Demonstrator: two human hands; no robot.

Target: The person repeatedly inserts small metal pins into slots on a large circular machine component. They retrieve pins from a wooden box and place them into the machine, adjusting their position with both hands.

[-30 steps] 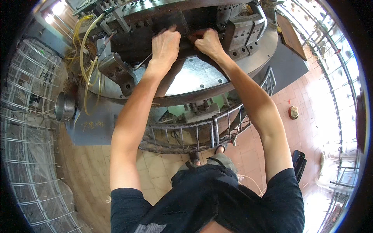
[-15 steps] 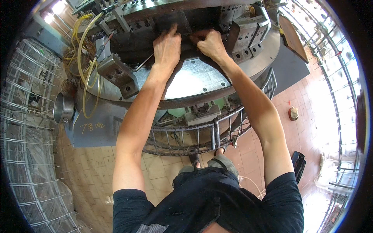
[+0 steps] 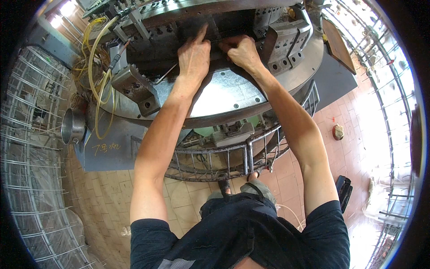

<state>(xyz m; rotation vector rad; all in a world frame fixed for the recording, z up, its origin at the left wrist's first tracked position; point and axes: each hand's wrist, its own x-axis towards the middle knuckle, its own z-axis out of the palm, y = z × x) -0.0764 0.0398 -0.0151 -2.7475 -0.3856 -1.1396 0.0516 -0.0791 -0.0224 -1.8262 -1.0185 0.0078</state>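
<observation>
Both my hands reach into the dark recess of a large round metal machine, above its shiny steel plate [image 3: 219,96]. My left hand [image 3: 194,57] has its index finger stretched forward and its other fingers curled under; the thumb is hidden. My right hand [image 3: 243,51] is closed, its index finger bent toward the left hand. What either hand holds, if anything, is hidden beneath the fingers. Left of my left wrist, a thin metal rod [image 3: 166,73] slants up from the plate. Angled steel blocks flank the plate, a left block [image 3: 136,89] and a right block [image 3: 286,45].
Yellow hoses [image 3: 95,60] loop down at the left, above a metal pot [image 3: 73,125]. A curved metal guard rail [image 3: 210,161] runs between the machine and my legs. Wire racks [image 3: 40,157] stand along both sides. On the tiled floor at right lies a black object [image 3: 343,193].
My left index finger has straightened and reaches a little farther forward. My right hand stays nearly in place, shifted very slightly.
</observation>
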